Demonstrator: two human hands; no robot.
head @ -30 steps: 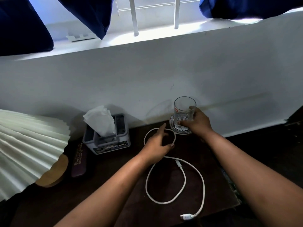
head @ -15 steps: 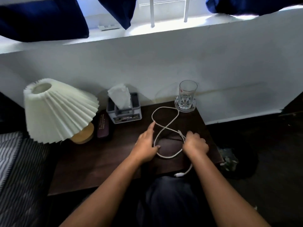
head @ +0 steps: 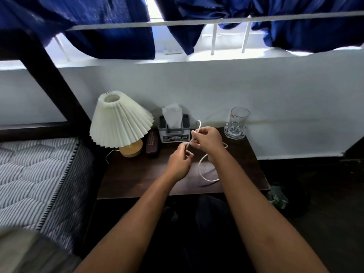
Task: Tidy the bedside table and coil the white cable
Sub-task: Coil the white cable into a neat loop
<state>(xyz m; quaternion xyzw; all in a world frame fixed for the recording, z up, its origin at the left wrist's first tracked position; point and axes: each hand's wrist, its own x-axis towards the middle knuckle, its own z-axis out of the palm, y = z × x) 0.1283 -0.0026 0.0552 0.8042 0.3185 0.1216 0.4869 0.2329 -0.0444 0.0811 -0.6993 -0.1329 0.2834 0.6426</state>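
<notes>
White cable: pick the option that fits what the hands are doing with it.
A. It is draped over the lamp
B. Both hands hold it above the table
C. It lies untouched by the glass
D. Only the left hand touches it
B: the left hand and right hand both pinch the white cable, its loop hanging down to the table.

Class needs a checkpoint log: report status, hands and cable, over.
Left hand and right hand both pinching white cable, lifted. Loose loop trails on table. Glass stands clear.

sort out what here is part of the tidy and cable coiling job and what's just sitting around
In the job: white cable, left hand, right hand, bedside table.

Just there: lamp, tissue box, glass, dark case, mattress, blue curtains.
</notes>
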